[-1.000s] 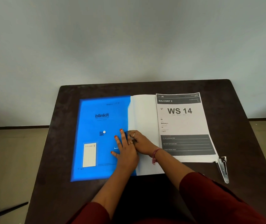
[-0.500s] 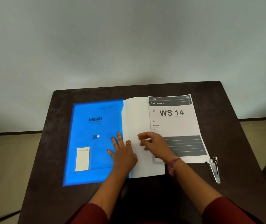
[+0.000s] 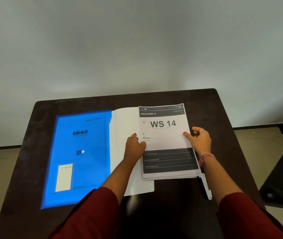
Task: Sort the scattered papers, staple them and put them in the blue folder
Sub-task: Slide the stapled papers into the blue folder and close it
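On the dark table (image 3: 206, 104), both hands pinch the flat paper stack (image 3: 164, 135).

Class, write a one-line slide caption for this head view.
Both hands grip the white paper stack beside the open blue folder.

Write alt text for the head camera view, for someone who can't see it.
A person's left hand and right hand grip the side edges of a paper stack topped by a "WS 14" sheet, lying partly on the white inside flap of an open blue folder. All sit on a dark table, with a stapler by the stack's right edge.
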`<action>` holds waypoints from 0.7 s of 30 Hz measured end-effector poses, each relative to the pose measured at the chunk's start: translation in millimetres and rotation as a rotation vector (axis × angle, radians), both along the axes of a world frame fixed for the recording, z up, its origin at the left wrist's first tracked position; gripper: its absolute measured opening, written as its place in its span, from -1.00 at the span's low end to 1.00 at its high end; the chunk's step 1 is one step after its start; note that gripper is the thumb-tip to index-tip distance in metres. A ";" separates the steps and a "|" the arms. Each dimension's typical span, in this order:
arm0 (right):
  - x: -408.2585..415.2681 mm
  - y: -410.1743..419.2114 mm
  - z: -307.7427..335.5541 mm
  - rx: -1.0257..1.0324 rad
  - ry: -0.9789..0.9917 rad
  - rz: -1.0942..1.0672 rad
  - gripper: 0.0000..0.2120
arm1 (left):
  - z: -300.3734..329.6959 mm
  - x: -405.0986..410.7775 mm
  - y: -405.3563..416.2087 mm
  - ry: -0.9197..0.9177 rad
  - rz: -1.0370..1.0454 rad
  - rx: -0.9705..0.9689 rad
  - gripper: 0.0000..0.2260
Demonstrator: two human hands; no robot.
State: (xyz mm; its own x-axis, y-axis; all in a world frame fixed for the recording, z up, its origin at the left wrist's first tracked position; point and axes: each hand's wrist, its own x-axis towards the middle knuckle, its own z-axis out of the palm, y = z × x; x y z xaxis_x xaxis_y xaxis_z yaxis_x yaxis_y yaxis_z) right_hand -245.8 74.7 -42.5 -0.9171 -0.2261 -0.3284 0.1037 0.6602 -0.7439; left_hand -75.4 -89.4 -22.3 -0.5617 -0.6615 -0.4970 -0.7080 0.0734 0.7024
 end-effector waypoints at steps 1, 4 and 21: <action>-5.7 1.1 -4.8 0.013 -0.036 0.012 -0.50 | -3.2 -5.8 -0.3 -0.017 0.002 -0.002 -0.68; -15.6 0.4 -15.9 0.056 -0.081 0.075 -0.47 | -14.9 -17.9 -0.6 -0.063 0.030 -0.050 -0.72; -12.0 -6.5 -25.8 -0.084 0.024 -0.036 -0.71 | -27.7 -38.0 17.1 0.045 0.214 -0.285 -0.71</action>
State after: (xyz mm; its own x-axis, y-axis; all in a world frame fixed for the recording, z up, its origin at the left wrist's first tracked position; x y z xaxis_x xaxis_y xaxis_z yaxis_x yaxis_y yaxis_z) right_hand -257.8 68.3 -68.2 -0.9325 -0.2184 -0.2876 0.1080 0.5911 -0.7993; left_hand -113.4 -72.3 -50.0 -0.4130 -0.8748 -0.2534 -0.6971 0.1247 0.7060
